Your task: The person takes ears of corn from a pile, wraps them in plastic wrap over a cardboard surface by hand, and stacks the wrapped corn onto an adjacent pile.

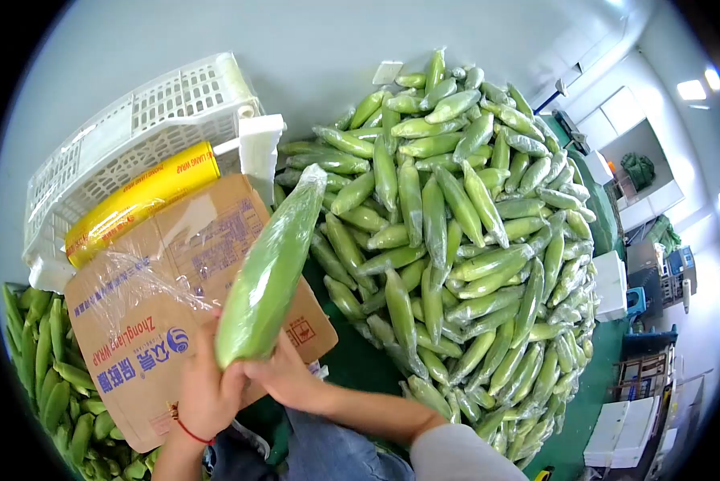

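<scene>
A green corn cob in its husk (268,268), covered in shiny clear film, stands upright over a cardboard box (147,321). My left hand (207,381), with a red string at the wrist, is closed around the cob's lower left side. At the thick bottom end, my right hand (292,377) grips it from the right; some fingers are hidden behind the cob. Clear film (155,276) lies crumpled on the box, left of the cob. A yellow roll of wrap (143,200) rests along the box's far edge.
White plastic crates (135,120) stand behind the roll. A large heap of film-wrapped cobs (456,256) fills the middle and right. Husked cobs without visible film (55,377) lie at the lower left. White boxes (624,433) and shelving are farther right on the green floor.
</scene>
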A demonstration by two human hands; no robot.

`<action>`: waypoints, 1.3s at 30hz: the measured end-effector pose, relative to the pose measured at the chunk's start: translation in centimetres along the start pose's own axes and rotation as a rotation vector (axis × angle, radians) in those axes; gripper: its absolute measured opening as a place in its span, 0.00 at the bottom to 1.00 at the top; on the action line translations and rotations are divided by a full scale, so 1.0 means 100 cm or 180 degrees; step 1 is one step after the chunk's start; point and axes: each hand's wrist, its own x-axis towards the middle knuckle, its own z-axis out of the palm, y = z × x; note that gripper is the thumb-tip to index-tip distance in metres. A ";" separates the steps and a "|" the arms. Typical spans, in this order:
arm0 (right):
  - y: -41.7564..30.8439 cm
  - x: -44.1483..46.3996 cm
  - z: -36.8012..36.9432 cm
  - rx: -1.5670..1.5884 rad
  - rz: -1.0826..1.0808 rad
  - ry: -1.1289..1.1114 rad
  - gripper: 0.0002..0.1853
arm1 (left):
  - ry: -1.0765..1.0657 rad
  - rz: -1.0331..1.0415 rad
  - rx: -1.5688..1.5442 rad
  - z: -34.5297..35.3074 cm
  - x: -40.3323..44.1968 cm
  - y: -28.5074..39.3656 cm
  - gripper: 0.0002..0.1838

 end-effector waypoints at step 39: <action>-0.050 0.013 -0.094 -0.4135 0.0074 -0.0977 0.02 | 0.1955 0.1036 0.1560 -0.047 -0.173 -0.167 0.06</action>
